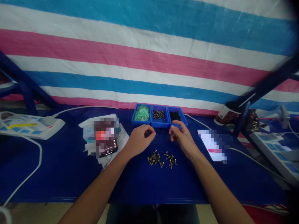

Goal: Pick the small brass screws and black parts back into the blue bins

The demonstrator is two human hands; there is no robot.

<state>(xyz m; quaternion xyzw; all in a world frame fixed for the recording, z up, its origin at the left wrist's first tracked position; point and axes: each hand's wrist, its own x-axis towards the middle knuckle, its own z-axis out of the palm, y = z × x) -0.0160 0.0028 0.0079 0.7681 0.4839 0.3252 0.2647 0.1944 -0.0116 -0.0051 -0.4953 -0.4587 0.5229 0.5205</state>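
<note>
My left hand (141,139) is over the table in front of the green-filled bin, its thumb and forefinger pinched together. Facing it, my right hand (182,137) is curled just in front of the right bin; whatever either hand holds is too small to make out. Three blue bins stand side by side: one with green pieces (142,113), one with small metal parts (158,114), one with black parts (174,116). Between my forearms lie two loose groups of small brass-coloured pieces, a larger left one (155,158) and a smaller right one (171,159).
A phone (108,147) rests on white wrapping (88,132) at the left, and another lit phone (213,146) lies at the right. Power strips (42,132) (275,152) with white cables occupy both sides. A cup (225,115) stands at the back right, before a striped sheet (149,56).
</note>
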